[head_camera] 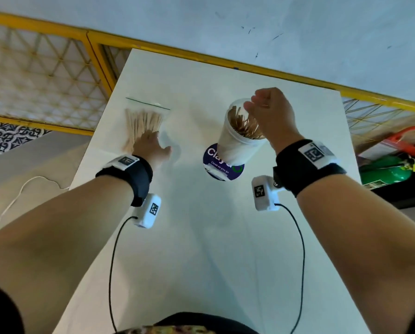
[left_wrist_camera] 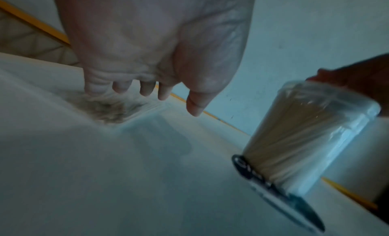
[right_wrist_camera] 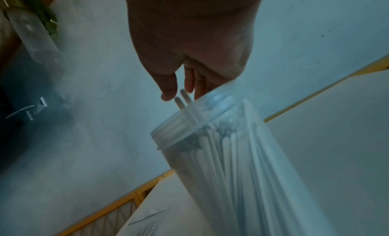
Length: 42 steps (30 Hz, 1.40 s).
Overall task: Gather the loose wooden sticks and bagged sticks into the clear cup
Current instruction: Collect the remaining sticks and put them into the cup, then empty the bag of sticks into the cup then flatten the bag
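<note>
A clear cup (head_camera: 235,141) (left_wrist_camera: 305,139) (right_wrist_camera: 231,156) packed with wooden sticks stands right of the table's centre. My right hand (head_camera: 271,112) (right_wrist_camera: 189,48) hovers over its rim. Its thumb and forefinger sit either side of two wooden sticks (right_wrist_camera: 181,98) that poke above the rim. A clear zip bag of sticks (head_camera: 143,121) (left_wrist_camera: 109,110) lies flat at the far left of the table. My left hand (head_camera: 151,145) (left_wrist_camera: 147,56) rests on the bag's near end with straight fingers, thumb free to the right.
The cup stands on a round purple sticker (head_camera: 213,162) (left_wrist_camera: 273,189) on the white table (head_camera: 201,237). A yellow railing (head_camera: 95,51) runs behind the table. Green and red items (head_camera: 389,169) lie on the floor to the right. A clear bottle (right_wrist_camera: 33,31) shows beyond the table.
</note>
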Each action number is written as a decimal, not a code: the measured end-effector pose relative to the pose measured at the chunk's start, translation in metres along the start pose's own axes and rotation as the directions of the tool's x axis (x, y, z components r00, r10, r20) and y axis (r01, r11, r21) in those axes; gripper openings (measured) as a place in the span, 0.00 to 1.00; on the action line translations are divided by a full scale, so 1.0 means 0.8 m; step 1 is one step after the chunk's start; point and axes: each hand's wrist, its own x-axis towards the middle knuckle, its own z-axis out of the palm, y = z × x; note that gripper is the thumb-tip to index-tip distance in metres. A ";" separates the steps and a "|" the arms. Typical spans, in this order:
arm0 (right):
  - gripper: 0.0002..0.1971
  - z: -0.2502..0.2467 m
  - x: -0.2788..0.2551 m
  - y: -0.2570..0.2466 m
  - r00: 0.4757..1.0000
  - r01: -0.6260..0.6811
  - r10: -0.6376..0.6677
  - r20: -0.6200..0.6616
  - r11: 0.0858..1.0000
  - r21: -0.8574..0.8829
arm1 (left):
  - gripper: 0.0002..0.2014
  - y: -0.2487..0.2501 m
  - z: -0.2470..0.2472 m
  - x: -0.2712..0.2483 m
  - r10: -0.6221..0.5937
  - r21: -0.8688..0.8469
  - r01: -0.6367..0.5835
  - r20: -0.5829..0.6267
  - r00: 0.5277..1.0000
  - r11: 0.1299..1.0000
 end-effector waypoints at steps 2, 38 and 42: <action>0.22 -0.001 -0.007 0.004 0.990 0.129 -0.136 -0.034 0.979 -0.156 | 0.38 -0.020 0.015 0.008 0.027 0.163 -0.035 0.052 0.998 0.986; 0.18 0.050 -0.230 0.118 0.798 -0.287 0.319 0.511 0.947 -0.142 | 0.03 0.057 0.094 -0.180 0.328 -0.235 -0.268 0.275 0.904 0.935; 0.12 0.037 -0.222 0.075 0.816 -0.240 0.261 0.517 0.965 -0.109 | 0.09 0.071 0.051 -0.187 0.291 -0.416 -0.155 0.285 0.913 0.896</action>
